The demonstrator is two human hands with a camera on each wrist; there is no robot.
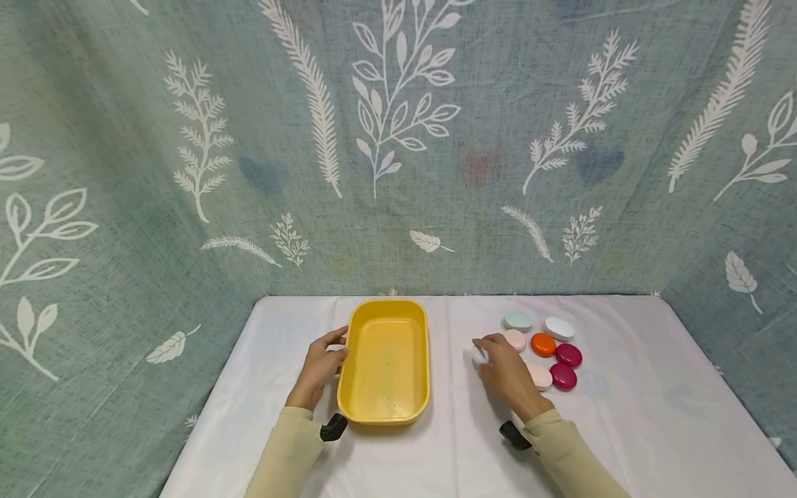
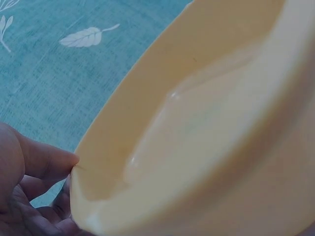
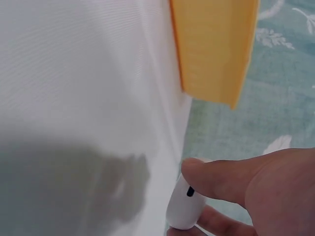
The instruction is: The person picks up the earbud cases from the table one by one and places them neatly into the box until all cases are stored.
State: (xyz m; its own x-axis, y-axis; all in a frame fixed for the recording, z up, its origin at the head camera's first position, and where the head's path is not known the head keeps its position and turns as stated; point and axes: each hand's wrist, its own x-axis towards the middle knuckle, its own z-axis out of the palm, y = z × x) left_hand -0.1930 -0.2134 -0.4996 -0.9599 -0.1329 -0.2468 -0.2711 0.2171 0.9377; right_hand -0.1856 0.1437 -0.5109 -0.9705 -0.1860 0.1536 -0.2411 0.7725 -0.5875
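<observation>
My left hand (image 1: 320, 364) grips the left rim of a yellow rectangular plastic tray (image 1: 428, 366). In the left wrist view its thumb (image 2: 54, 160) lies on the rim and the other fingers are outside the wall. The tray holds nothing. My right hand (image 1: 506, 370) is right of the tray and pinches a smooth white oval soap bar (image 3: 184, 209) between thumb and fingers. A small black mark shows on the bar. Close to the right hand lie two pale pink soap bars (image 1: 539, 377), one partly hidden by the hand.
Further right on the white cloth are a mint soap bar (image 1: 518, 320), another white bar (image 1: 559, 328), an orange one (image 1: 543, 344) and two crimson ones (image 1: 563, 377). A green leaf-patterned curtain (image 1: 398, 228) stands behind the table and along its sides.
</observation>
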